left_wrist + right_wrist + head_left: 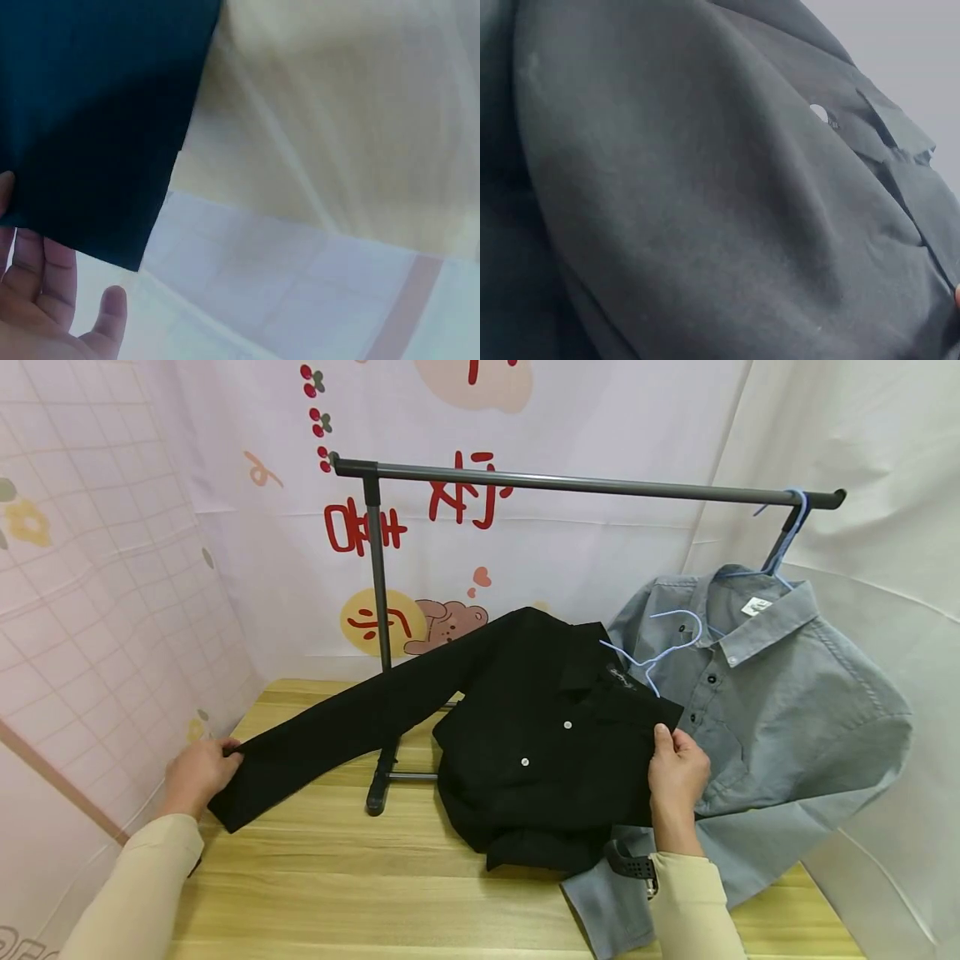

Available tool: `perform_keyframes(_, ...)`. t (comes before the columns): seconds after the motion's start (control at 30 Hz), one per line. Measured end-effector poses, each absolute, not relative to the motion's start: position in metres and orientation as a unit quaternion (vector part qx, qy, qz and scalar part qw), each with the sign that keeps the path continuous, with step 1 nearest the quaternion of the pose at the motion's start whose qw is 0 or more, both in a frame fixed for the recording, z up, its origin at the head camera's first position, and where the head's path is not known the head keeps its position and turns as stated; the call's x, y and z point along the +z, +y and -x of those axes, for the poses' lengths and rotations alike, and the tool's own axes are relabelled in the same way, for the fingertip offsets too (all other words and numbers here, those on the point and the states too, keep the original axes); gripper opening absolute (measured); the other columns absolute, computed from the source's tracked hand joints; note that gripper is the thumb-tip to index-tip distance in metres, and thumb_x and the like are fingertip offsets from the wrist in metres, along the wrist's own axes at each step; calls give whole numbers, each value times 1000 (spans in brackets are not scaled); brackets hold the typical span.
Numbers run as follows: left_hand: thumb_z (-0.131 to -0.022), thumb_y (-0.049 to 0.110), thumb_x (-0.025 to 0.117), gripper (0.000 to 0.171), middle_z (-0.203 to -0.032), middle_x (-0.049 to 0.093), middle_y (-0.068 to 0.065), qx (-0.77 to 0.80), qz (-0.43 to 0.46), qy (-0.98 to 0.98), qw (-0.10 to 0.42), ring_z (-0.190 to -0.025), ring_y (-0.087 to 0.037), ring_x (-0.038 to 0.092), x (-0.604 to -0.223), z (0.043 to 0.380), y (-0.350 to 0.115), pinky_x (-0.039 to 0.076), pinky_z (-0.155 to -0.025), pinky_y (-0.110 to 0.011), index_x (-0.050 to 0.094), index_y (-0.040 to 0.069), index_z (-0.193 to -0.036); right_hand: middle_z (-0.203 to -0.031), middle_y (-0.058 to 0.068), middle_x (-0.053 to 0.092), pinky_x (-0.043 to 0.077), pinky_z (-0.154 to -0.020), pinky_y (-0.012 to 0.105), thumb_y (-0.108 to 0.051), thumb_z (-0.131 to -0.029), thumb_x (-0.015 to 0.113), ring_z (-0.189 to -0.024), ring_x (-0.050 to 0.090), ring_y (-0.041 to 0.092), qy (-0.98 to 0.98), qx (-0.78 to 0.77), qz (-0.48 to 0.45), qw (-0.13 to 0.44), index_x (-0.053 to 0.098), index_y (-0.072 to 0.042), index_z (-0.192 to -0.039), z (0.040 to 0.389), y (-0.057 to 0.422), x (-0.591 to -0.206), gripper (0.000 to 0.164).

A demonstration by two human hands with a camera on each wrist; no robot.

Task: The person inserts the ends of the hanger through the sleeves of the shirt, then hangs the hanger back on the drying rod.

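Note:
A black shirt (510, 718) with white buttons (567, 725) is spread out over the table in the head view. My left hand (198, 772) pinches the cuff end of its sleeve (322, 731), stretched out to the left. In the left wrist view, thumb and fingers hold the dark cuff (97, 150) at its edge. My right hand (678, 772) pinches the shirt's right side below the shoulder. A light blue hanger (660, 656) pokes its hook out at the collar. Black cloth (682, 187) fills most of the right wrist view.
A dark metal rail (570, 483) on a stand crosses behind the shirt. At its right end a grey-blue shirt (810, 718) hangs from a blue hanger (798, 535), its sleeve trailing over the wooden table (360, 885). Printed curtains (90, 568) surround the table.

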State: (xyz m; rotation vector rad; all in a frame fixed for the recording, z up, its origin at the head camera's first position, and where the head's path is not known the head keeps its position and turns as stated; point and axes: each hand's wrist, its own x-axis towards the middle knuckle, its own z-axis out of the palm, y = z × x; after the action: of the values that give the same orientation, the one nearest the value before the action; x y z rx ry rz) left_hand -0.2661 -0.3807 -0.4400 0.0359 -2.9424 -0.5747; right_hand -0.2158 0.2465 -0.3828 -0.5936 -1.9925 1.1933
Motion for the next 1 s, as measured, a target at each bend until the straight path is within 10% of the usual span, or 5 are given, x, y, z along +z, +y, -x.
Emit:
perform_keyframes(0.5,-95,3,47,31,-120,52,-35,-241,-21,-950,195,-106,-53,50,-424,286,-333,43,-78,-63,61,-8,-120,-49,-4,30,23,-47,33,-25,-98,63,-51,33,21,-790,426,245,367,40,-8,-56,215,237,-392,50)
perform_keyframes(1.0,-99,25,63,24,-102,71,-8,-287,110,-951,41,-90,-27,65,-454,294,-156,51,-80,-47,70,7,-114,-52,1,28,22,-48,34,-24,-99,62,-50,29,22,-797,423,244,356,37,-9,-56,213,227,-398,52)
